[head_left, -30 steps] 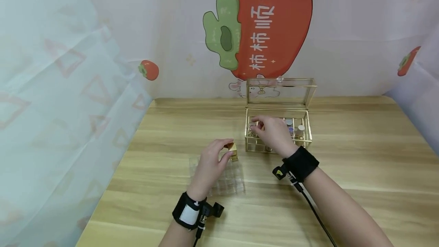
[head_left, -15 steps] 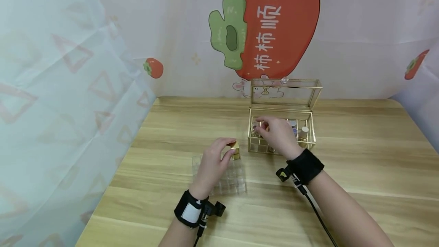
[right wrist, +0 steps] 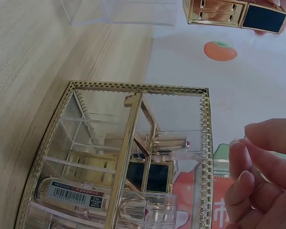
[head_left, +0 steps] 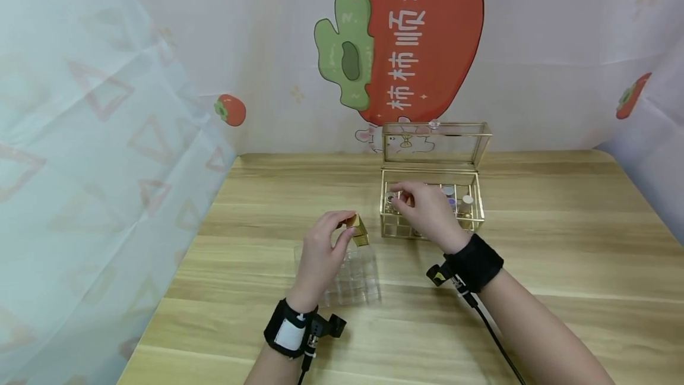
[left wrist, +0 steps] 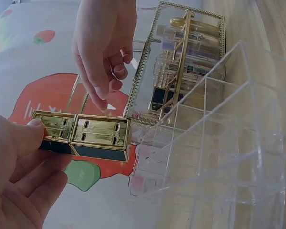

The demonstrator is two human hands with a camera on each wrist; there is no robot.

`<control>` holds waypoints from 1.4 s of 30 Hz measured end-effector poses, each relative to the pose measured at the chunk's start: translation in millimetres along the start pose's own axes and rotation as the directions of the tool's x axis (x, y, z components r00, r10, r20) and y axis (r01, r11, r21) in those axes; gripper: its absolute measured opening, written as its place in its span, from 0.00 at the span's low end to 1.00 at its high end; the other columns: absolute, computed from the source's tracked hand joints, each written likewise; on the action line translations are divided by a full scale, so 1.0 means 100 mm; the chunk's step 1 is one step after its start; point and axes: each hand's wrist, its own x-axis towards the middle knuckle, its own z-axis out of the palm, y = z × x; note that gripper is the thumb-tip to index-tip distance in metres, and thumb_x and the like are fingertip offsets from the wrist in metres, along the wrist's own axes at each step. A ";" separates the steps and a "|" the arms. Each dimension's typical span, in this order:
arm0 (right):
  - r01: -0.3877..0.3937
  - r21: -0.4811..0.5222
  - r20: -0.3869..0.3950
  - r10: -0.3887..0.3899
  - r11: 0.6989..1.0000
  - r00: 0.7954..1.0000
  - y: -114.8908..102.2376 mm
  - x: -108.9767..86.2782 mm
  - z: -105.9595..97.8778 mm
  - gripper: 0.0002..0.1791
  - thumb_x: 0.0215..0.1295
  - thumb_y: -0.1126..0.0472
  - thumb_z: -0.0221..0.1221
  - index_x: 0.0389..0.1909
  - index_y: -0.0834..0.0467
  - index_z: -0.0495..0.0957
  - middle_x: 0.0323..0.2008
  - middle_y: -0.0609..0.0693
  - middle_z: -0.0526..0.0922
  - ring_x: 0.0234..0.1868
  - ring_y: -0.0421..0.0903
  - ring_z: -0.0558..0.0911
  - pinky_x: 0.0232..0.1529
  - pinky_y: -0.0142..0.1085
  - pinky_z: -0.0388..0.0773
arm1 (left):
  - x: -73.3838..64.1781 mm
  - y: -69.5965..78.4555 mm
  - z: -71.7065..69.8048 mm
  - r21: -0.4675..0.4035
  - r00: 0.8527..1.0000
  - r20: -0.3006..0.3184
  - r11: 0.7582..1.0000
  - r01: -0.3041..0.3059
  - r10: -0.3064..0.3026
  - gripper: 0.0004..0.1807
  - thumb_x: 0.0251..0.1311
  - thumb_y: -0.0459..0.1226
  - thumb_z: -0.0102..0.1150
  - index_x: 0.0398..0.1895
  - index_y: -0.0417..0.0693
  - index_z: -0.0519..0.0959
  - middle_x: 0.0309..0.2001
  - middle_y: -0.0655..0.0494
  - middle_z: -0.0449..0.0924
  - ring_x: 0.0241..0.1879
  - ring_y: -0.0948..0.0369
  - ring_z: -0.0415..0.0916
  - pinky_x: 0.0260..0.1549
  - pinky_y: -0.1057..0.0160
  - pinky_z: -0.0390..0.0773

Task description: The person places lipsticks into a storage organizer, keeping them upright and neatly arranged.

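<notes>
My left hand (head_left: 322,248) pinches a square gold and black lipstick tube (left wrist: 100,136) between thumb and fingers. In the head view the tube is tilted, just above the far right corner of a clear acrylic organizer (head_left: 355,281). My right hand (head_left: 429,214) hovers over the left part of a gold-edged glass box (head_left: 431,169) whose lid stands raised. Its fingers are loosely curled, with nothing visible between them. Inside the box are several lipstick tubes, among them a black and gold one (right wrist: 158,176) and a clear one with a barcode label (right wrist: 75,196).
A wooden table (head_left: 256,195) bears both containers. Behind it hangs a white cloth with a large red persimmon print (head_left: 427,34). Each wrist wears a black camera strap (head_left: 472,263), with a cable trailing toward me.
My left hand has drawn slightly left, and the lipstick tube has gone from upright to tilted. The right hand stays over the glass box, nearly unmoved. The head view has swayed a little.
</notes>
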 end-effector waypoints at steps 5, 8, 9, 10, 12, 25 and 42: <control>0.029 0.093 0.024 -0.031 0.995 0.999 -0.03 -0.03 -0.03 0.12 0.63 0.60 0.61 0.45 0.60 0.83 0.25 0.49 0.80 0.24 0.44 0.72 0.23 0.35 0.68 | 0.01 0.01 0.00 -0.029 1.000 -0.023 1.000 -0.001 0.001 0.16 0.59 0.30 0.61 0.50 0.36 0.78 0.44 0.45 0.82 0.46 0.57 0.77 0.45 0.55 0.83; 0.054 0.143 0.044 -0.061 0.988 0.997 -0.03 -0.07 -0.05 0.13 0.63 0.60 0.61 0.46 0.61 0.82 0.28 0.49 0.81 0.28 0.43 0.73 0.26 0.37 0.72 | 0.02 0.01 0.00 -0.050 0.999 -0.034 0.999 0.004 -0.006 0.16 0.59 0.31 0.61 0.51 0.35 0.78 0.45 0.45 0.82 0.47 0.58 0.77 0.45 0.57 0.83; 0.061 0.156 0.051 -0.070 0.986 0.996 -0.02 -0.08 -0.06 0.13 0.63 0.60 0.61 0.46 0.61 0.82 0.29 0.49 0.81 0.29 0.43 0.74 0.28 0.38 0.74 | 0.03 0.02 0.00 -0.059 0.999 -0.035 0.998 0.008 -0.010 0.16 0.60 0.31 0.61 0.51 0.35 0.78 0.45 0.45 0.82 0.47 0.58 0.77 0.46 0.58 0.82; 0.071 0.164 0.054 -0.081 0.984 0.995 -0.02 -0.10 -0.07 0.13 0.62 0.60 0.62 0.46 0.61 0.82 0.30 0.49 0.81 0.30 0.43 0.75 0.29 0.39 0.75 | 0.03 0.02 0.01 -0.069 0.999 -0.036 0.998 0.009 -0.011 0.16 0.60 0.31 0.61 0.52 0.35 0.77 0.45 0.45 0.82 0.47 0.58 0.77 0.46 0.58 0.82; 0.085 0.180 0.066 -0.098 0.980 0.993 -0.02 -0.13 -0.08 0.14 0.61 0.58 0.63 0.46 0.60 0.82 0.32 0.49 0.82 0.33 0.42 0.76 0.32 0.41 0.78 | 0.05 0.03 0.01 -0.094 0.999 -0.036 0.995 0.015 -0.018 0.17 0.60 0.31 0.60 0.52 0.35 0.77 0.46 0.44 0.81 0.47 0.58 0.76 0.47 0.58 0.82; 0.208 0.216 0.168 -0.246 0.954 0.955 -0.06 -0.21 0.00 0.25 0.53 0.49 0.68 0.50 0.57 0.80 0.38 0.48 0.81 0.39 0.41 0.75 0.40 0.45 0.78 | 0.06 0.11 -0.03 -0.223 0.993 -0.085 0.973 0.062 -0.083 0.16 0.59 0.28 0.60 0.51 0.33 0.77 0.46 0.42 0.80 0.47 0.58 0.76 0.49 0.62 0.81; 0.262 0.136 0.136 -0.280 0.955 0.950 -0.15 -0.23 0.13 0.19 0.48 0.50 0.70 0.41 0.52 0.84 0.34 0.43 0.83 0.38 0.42 0.76 0.43 0.45 0.67 | 0.02 0.21 -0.07 -0.293 0.988 -0.118 0.954 0.057 -0.095 0.15 0.59 0.27 0.59 0.50 0.32 0.77 0.45 0.40 0.79 0.46 0.55 0.77 0.47 0.59 0.81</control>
